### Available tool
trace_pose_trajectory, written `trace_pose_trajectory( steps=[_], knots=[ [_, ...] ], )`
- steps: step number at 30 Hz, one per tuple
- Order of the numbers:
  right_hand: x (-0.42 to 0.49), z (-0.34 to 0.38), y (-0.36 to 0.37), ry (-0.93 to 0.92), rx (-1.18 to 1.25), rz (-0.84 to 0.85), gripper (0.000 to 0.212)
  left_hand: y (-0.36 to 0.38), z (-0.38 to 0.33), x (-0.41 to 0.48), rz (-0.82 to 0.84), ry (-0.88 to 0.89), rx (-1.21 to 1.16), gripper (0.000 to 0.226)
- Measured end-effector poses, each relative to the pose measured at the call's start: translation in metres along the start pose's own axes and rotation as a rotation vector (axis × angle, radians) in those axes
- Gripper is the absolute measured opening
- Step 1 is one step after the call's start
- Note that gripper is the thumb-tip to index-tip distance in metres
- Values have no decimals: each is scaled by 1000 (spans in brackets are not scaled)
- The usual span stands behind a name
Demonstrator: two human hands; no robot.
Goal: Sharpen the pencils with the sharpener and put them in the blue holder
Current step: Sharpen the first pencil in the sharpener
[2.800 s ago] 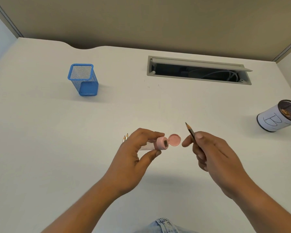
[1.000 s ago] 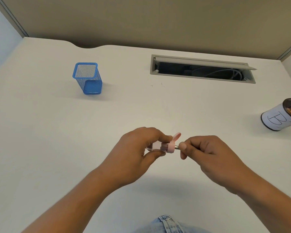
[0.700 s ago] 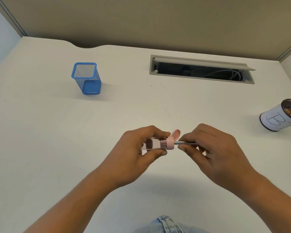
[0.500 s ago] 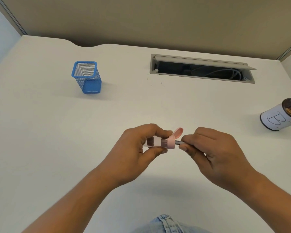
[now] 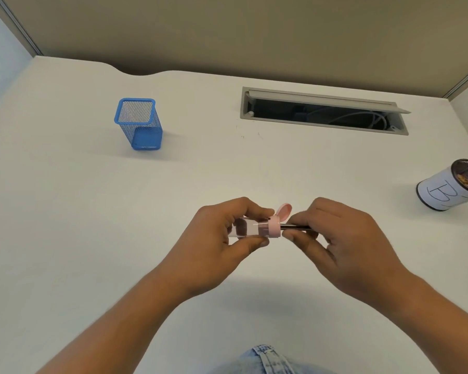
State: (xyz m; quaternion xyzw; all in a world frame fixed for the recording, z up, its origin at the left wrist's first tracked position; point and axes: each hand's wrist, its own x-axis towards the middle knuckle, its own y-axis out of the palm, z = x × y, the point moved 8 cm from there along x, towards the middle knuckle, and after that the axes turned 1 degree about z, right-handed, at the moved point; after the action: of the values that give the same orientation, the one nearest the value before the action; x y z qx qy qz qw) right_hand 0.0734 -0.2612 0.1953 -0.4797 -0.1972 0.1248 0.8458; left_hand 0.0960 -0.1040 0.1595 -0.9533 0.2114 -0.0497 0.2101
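My left hand (image 5: 216, 247) grips a pink-capped clear sharpener (image 5: 262, 228) above the middle of the white desk, its round lid flipped up. My right hand (image 5: 343, 244) pinches a dark pencil (image 5: 295, 227) whose tip sits inside the sharpener's cap; most of the pencil is hidden by my fingers. The blue mesh holder (image 5: 139, 122) stands upright at the far left of the desk, with nothing visible in it. Other pencils seen earlier under my left hand are hidden now.
A grey cable hatch (image 5: 322, 112) lies open at the back of the desk. A white-wrapped mesh cup (image 5: 449, 188) marked with a letter stands at the right edge, shavings inside. Partition walls close the back and sides. My denim-clad lap shows at the bottom.
The pencil, held free beside the sharpener 2.8 s ago, is in the sharpener's hole. Over the last second my right hand's fingers have shifted on it, as in twisting.
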Motion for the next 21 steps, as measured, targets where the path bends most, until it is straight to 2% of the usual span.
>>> trace_pose_trajectory(
  steps=[3,7,9,12,14,16,18,21],
  knots=[
    [0,5,-1,-96,-70,-57,27,-1,0,-1,-13,-18,-8,30],
    [1,6,2,-51,1,-16,29,-2,-3,-1,-51,17,15,32],
    [1,-7,10,144,215,50,33,-3,-6,-1,-71,70,38,32],
    [-10,-34,35,586,671,269,37,-1,-6,-2,-52,115,125,34],
    [-14,-35,43,666,755,368,40,1,-5,-2,-38,108,150,34],
    [-10,-30,38,571,674,340,37,0,-2,-1,-38,69,123,34],
    [-5,-26,27,422,549,239,21,0,1,0,-31,14,69,33],
    [0,-16,6,169,220,98,9,-1,4,-2,-39,-39,22,33]
  ],
)
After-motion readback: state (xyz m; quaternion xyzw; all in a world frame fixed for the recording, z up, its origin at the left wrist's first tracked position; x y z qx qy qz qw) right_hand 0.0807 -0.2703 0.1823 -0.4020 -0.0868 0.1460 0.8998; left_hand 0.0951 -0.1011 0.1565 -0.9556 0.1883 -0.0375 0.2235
